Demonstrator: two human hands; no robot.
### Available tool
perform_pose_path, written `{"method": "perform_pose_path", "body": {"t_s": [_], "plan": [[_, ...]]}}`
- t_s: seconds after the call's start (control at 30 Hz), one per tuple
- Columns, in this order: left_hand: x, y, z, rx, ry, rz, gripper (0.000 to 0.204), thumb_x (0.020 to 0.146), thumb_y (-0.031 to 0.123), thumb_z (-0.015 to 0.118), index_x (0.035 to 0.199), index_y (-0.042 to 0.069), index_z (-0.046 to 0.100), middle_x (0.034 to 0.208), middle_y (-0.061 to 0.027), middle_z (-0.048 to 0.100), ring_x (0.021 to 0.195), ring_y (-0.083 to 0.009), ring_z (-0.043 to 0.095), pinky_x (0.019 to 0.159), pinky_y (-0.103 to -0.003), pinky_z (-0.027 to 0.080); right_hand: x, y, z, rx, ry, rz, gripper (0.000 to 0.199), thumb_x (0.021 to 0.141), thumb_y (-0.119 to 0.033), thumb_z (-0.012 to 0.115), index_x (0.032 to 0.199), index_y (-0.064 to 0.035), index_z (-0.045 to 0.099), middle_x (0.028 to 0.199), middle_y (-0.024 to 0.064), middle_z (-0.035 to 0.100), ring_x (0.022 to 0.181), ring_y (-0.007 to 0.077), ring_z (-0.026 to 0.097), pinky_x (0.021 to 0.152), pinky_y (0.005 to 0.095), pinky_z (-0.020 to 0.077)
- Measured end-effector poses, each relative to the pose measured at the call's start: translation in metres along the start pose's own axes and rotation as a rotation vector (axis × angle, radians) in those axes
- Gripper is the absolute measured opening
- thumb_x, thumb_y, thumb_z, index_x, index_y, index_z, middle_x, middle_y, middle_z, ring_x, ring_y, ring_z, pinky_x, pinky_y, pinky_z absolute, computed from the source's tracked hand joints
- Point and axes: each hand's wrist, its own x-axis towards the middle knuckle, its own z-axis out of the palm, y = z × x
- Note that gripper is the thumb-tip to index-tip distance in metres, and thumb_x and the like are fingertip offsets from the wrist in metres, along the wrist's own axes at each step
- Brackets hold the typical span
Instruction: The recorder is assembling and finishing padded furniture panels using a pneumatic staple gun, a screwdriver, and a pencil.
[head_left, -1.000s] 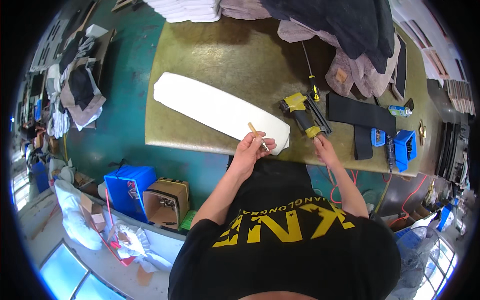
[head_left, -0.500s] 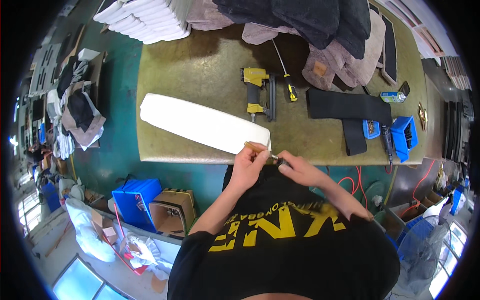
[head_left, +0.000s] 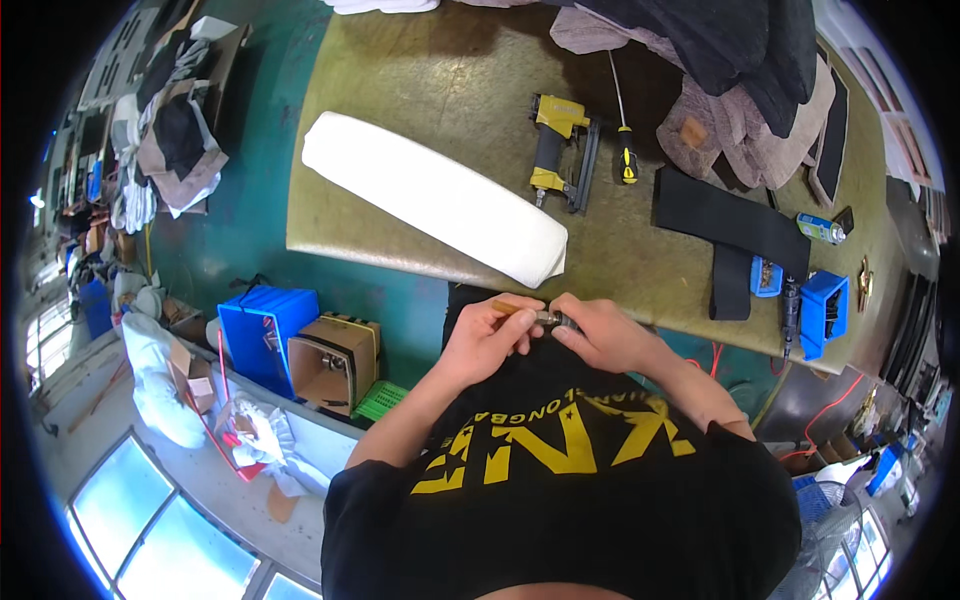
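Observation:
Near the table's front edge, my two hands are close together in front of my black shirt. My left hand (head_left: 487,340) is closed, pinching a slim tan stick (head_left: 506,308) between thumb and fingers. From its right end a small metal piece (head_left: 545,318) reaches toward my right hand (head_left: 608,335). That hand is closed on a small dark object with a metal end (head_left: 565,322), mostly covered by the fingers. Whether the two pieces are joined I cannot tell. Just beyond lies a long white padded piece (head_left: 440,198), slanting across the table corner, touched by neither hand.
On the table (head_left: 430,80) lie a yellow-black staple gun (head_left: 560,150), a screwdriver (head_left: 627,160), black strips (head_left: 720,212), a spray can (head_left: 820,228) and blue bins (head_left: 824,315). Dark and brown covers (head_left: 720,60) are heaped behind. A blue box (head_left: 262,340) and a carton (head_left: 330,365) stand at left.
The view has shifted and turned, so the table and white piece sit differently. My hands are now apart from the white piece's end, nearer my body, still holding the same small things.

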Motion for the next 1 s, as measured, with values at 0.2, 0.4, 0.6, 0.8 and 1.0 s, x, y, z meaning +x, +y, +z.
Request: {"method": "perform_pose_path", "body": {"t_s": [0.2,0.4,0.6,0.8,1.0], "plan": [[-0.014,0.028,-0.029,0.413,-0.130,-0.088,0.017,0.098,0.014,0.072,0.108,0.001,0.075,0.084,-0.0080,0.074,0.067,-0.0151,0.066,0.062,-0.030,0.053,0.001,-0.021,0.008,-0.241,-0.088,-0.056,0.028,0.102,-0.028,0.065,0.109,-0.0051,0.050,0.085,0.0188,0.066,0.082,0.0447,0.068,0.069,0.0520,0.0536],[-0.030,0.039,-0.058,1.289,-0.331,0.457,0.025,0.099,0.031,0.067,0.098,0.006,0.067,0.074,-0.0099,0.067,0.070,-0.0347,0.069,0.057,-0.044,0.052,0.025,-0.036,0.029,-0.390,-0.197,-0.057,0.033,0.103,-0.034,0.062,0.103,-0.0040,0.049,0.081,0.0153,0.065,0.076,0.0417,0.068,0.064,0.0497,0.0543],[-0.030,0.028,-0.093,1.082,-0.408,0.564,0.025,0.097,0.029,0.069,0.085,0.008,0.063,0.070,-0.0095,0.065,0.065,-0.0337,0.068,0.053,-0.045,0.051,0.046,-0.070,0.033,-0.453,-0.327,-0.022,0.038,0.104,-0.040,0.059,0.100,-0.0040,0.049,0.081,0.0154,0.065,0.075,0.0414,0.068,0.062,0.0481,0.0539],[-0.027,0.025,-0.110,0.907,-0.367,0.589,0.022,0.093,0.024,0.073,0.080,0.007,0.065,0.070,-0.0118,0.064,0.066,-0.0341,0.067,0.058,-0.045,0.053,0.068,-0.081,0.040,-0.429,-0.341,0.055,0.035,0.104,-0.040,0.060,0.105,-0.0062,0.052,0.082,0.0144,0.065,0.076,0.0406,0.068,0.062,0.0477,0.0534],[0.038,0.010,-0.139,0.327,-0.410,0.163,0.033,0.100,0.032,0.069,0.093,0.000,0.073,0.078,-0.0096,0.073,0.076,-0.0109,0.063,0.075,-0.036,0.054,0.089,-0.067,0.031,-0.688,-0.078,-0.025,0.051,0.099,-0.032,0.067,0.145,-0.0164,0.052,0.093,0.0126,0.064,0.069,0.0365,0.068,0.057,0.0468,0.0574]]}}
